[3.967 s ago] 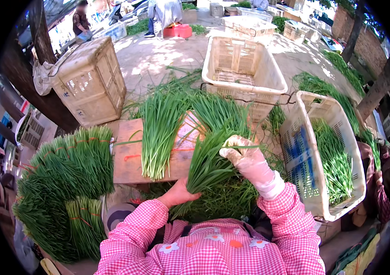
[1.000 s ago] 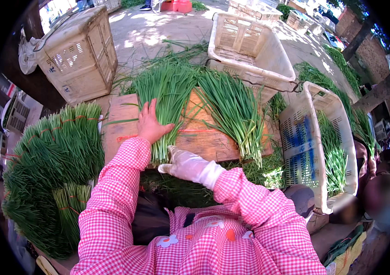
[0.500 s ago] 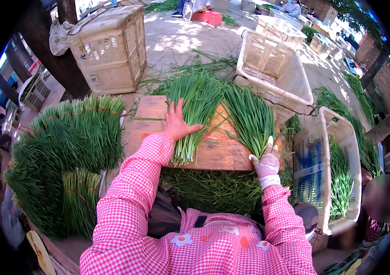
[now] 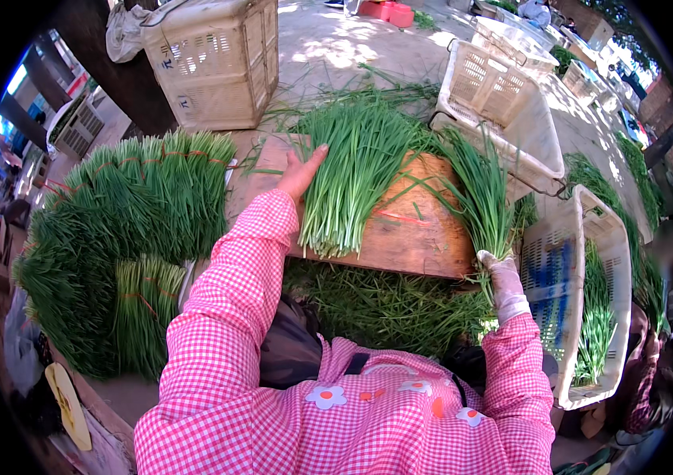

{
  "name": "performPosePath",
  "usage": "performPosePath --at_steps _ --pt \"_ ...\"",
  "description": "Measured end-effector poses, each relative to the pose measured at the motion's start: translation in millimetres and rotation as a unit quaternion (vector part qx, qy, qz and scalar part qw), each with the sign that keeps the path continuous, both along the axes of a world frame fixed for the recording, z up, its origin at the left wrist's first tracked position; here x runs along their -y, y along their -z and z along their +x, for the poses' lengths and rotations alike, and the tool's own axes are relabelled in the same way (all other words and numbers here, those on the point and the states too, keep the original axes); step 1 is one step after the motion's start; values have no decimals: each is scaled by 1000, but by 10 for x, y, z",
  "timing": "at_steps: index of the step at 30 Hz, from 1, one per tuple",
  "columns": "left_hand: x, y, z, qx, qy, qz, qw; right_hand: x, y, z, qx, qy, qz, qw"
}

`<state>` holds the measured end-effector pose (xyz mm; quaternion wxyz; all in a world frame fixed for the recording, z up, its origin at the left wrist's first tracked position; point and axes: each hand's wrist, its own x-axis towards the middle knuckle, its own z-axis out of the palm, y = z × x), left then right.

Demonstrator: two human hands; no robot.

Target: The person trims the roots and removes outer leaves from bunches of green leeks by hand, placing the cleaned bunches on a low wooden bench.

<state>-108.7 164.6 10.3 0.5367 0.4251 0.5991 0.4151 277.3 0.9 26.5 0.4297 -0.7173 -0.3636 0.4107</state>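
On a wooden board (image 4: 439,247) in front of me lies a loose pile of garlic chives (image 4: 352,170), pale cut ends toward me. My left hand (image 4: 301,170), bare, rests against the pile's left side, with the thumb held apart from the fingers. At the board's right edge, my gloved right hand (image 4: 503,277) is closed round the lower ends of a smaller bunch of chives (image 4: 483,198). The leaves of that bunch fan out away from me over the board's far right corner. Its fingers are partly hidden by the stalks.
Tied chive bundles (image 4: 131,190) with red bands are stacked at the left. Loose trimmings (image 4: 376,313) cover the ground below the board. A crate with chives (image 4: 625,317) stands at the right, an open crate (image 4: 546,134) beyond it, and a tall crate (image 4: 218,75) at far left.
My right hand has moved rightward to the board's edge, drawing the smaller bunch away from the pile. My left hand has shifted from the top of the pile to its left side.
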Motion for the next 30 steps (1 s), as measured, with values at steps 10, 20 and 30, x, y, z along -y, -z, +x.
performPosePath --at_steps 10,20,30 --pt "-20 -112 -230 -268 -52 238 932 431 -470 109 -365 27 54 929" --pt "1501 35 1655 389 379 -258 799 781 -498 -308 -476 -56 -7 878" --pt "1766 419 1893 563 290 -324 703 1220 172 -633 -601 -180 -222 746"
